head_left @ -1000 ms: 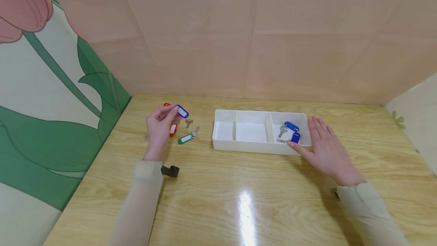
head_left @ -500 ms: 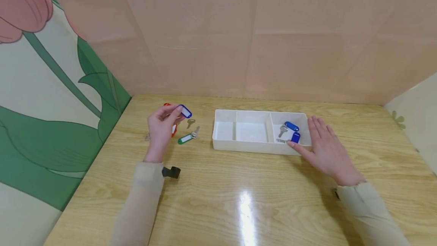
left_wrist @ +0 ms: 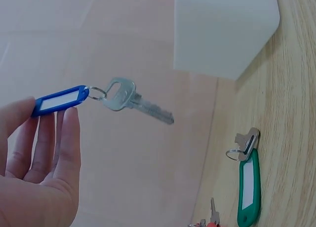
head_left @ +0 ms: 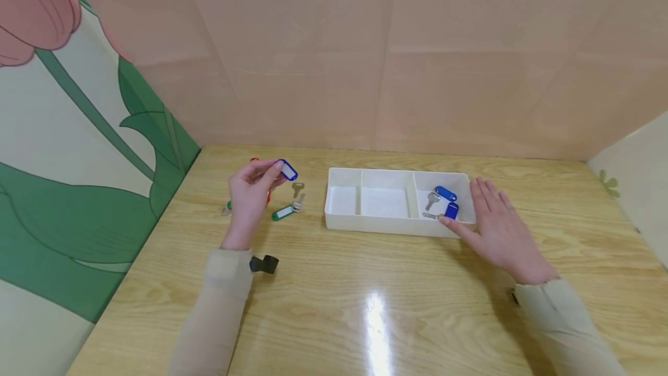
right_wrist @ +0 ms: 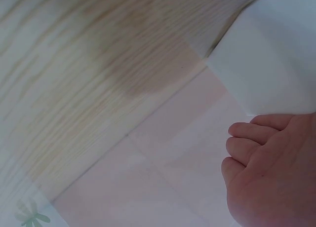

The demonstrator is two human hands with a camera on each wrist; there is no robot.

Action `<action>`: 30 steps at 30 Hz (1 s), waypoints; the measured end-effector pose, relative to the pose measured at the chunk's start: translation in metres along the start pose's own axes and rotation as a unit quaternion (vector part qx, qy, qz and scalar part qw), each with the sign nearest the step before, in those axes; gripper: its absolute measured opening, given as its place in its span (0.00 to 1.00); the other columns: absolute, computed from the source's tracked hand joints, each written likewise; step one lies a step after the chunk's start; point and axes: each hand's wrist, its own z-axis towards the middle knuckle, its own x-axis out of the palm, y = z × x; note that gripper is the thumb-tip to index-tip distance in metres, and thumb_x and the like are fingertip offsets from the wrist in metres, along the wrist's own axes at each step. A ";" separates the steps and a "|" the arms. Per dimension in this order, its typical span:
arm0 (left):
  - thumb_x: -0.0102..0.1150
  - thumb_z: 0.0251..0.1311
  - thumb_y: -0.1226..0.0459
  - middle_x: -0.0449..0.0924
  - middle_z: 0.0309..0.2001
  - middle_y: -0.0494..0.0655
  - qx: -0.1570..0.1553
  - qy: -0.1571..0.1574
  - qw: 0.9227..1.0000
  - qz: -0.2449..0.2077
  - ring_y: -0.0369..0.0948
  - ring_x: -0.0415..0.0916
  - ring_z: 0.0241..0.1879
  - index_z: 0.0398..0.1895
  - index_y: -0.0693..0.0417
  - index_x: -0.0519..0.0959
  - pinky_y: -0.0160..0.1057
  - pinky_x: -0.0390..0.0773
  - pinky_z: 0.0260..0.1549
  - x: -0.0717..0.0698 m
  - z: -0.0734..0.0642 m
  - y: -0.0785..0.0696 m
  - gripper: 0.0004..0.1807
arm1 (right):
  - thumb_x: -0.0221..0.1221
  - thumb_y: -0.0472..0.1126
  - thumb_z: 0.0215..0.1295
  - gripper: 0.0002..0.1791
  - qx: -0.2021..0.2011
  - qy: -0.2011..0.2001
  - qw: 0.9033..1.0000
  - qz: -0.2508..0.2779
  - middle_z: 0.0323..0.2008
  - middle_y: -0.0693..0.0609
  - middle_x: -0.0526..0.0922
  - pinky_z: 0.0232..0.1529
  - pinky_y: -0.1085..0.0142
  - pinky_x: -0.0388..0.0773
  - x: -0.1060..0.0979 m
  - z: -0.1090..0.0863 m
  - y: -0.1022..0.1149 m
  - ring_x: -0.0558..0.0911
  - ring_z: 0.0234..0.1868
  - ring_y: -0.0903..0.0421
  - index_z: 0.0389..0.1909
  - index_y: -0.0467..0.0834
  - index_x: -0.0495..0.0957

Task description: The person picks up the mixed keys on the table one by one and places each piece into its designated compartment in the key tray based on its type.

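In the left wrist view, the blue tag [left_wrist: 60, 99] is slanting gently up along its long axis toward its key [left_wrist: 132, 99], which is pointing right and down. The left hand [head_left: 249, 199] is pinching the tag above the worktop [head_left: 313, 306], left of the white tray [head_left: 376, 224]. The right hand [head_left: 501, 234], fingers straight, thumb spread apart, is resting against the tray's right end.

Wood-grain table [head_left: 313, 300]; pink backdrop [head_left: 386, 62] behind; tulip mural [head_left: 78, 219] left; green flower print [head_left: 609, 183] on right wall [head_left: 642, 184].
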 end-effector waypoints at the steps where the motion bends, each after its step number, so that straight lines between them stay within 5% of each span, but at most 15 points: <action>1: 0.68 0.65 0.67 0.84 0.43 0.58 0.000 0.001 1.000 0.002 0.48 0.85 0.39 0.46 0.70 0.83 0.44 0.85 0.43 0.000 0.000 0.000 0.13 | 0.55 0.69 0.70 0.59 0.000 0.000 1.000 0.000 0.78 0.30 0.40 0.75 0.46 0.28 0.000 0.000 0.000 0.38 0.78 0.36 0.80 0.36 0.34; 30: 0.67 0.66 0.64 0.85 0.45 0.57 -0.018 0.041 0.998 0.033 0.49 0.85 0.43 0.46 0.64 0.84 0.43 0.86 0.42 0.022 -0.007 -0.001 0.11 | 0.55 0.69 0.70 0.59 -0.002 -0.001 1.000 -0.003 0.78 0.30 0.41 0.75 0.46 0.29 0.000 0.000 -0.001 0.37 0.79 0.37 0.80 0.36 0.34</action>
